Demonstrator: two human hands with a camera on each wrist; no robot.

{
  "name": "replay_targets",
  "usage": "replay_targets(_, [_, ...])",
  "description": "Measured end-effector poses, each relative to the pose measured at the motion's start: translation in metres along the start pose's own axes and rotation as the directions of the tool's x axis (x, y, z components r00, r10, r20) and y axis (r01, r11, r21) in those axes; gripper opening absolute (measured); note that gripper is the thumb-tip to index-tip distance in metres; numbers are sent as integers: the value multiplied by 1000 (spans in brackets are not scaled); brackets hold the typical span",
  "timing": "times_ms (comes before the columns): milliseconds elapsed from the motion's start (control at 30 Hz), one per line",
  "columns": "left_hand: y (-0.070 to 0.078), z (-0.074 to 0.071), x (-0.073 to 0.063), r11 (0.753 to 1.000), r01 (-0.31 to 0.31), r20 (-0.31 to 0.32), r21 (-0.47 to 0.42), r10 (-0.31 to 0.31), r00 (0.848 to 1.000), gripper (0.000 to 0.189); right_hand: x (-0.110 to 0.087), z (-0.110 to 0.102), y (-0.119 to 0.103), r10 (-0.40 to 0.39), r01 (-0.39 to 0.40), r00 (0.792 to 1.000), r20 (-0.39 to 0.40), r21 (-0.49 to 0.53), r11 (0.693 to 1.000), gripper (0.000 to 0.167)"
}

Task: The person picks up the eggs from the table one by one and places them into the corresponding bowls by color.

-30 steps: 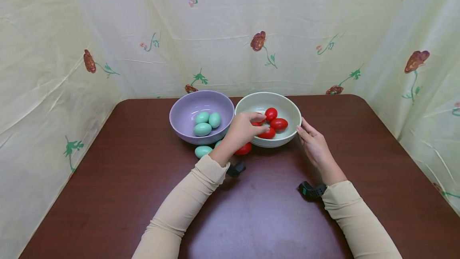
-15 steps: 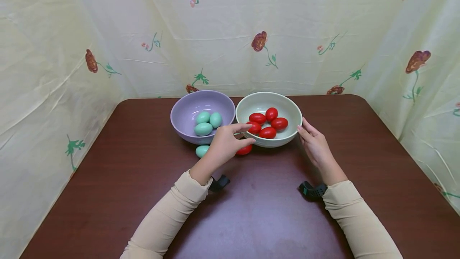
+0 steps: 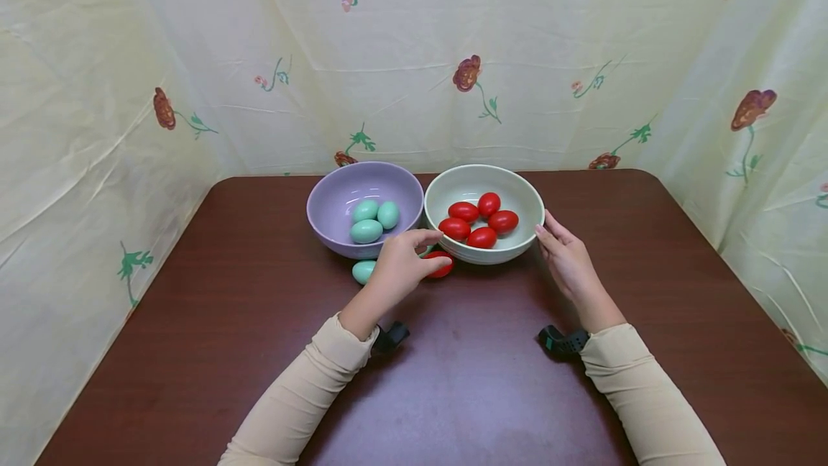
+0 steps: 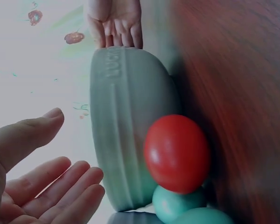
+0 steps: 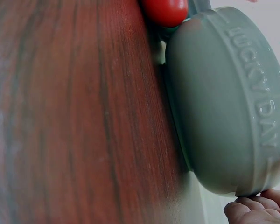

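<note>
My left hand [image 3: 401,263] hovers by the front of the two bowls with thumb and fingers apart. In the left wrist view nothing lies between them. Close to its fingertips, a red egg [image 3: 443,267] rests on the table against the pale green bowl [image 3: 481,257]. Teal eggs [image 4: 177,203] lie beside that red egg, partly hidden by my left hand in the head view. My right hand [image 3: 569,261] holds the pale green bowl at its right side, thumb at the rim and fingers against the outer wall. Several red eggs [image 3: 503,222] sit inside this bowl.
A purple bowl [image 3: 323,218] stands right beside the pale green one on the left, with teal eggs [image 3: 366,231] in it. Both are near the back edge of the dark brown table [image 3: 226,293]. A flowered curtain [image 3: 401,42] hangs behind.
My left hand has drawn back from over the pale green bowl, moving left and toward me, down beside the red egg on the table. The right hand has stayed at the bowl.
</note>
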State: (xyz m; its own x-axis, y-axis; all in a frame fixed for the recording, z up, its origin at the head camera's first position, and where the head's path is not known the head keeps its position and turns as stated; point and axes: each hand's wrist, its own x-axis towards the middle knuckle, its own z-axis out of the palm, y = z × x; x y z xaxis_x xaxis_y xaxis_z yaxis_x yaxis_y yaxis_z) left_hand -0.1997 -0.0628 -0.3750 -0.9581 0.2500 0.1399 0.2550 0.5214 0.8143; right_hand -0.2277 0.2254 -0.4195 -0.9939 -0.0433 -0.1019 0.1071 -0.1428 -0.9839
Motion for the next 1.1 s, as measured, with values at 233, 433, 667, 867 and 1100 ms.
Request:
replay_targets(233, [-7,6,2,998,-18,12,52,18,1000,44,0,1,0,-4,4,1000,-1,8,1000,68])
replay_targets(433, [-13,11,3,998,4,35,66,-6,999,40,0,0,-1,-2,2,1000,2,6,1000,65])
replay_targets(667, [-19,14,4,995,-6,36,103,2,999,40,0,-1,0,-1,1,1000,3,12,1000,64])
replay_targets(867, [-22,16,5,993,13,40,120,-18,999,44,1,0,0,-2,1,1000,2,17,1000,64])
replay_targets(1100, [-23,17,6,989,21,43,145,-27,999,45,0,0,-1,-4,4,1000,1,10,1000,64])
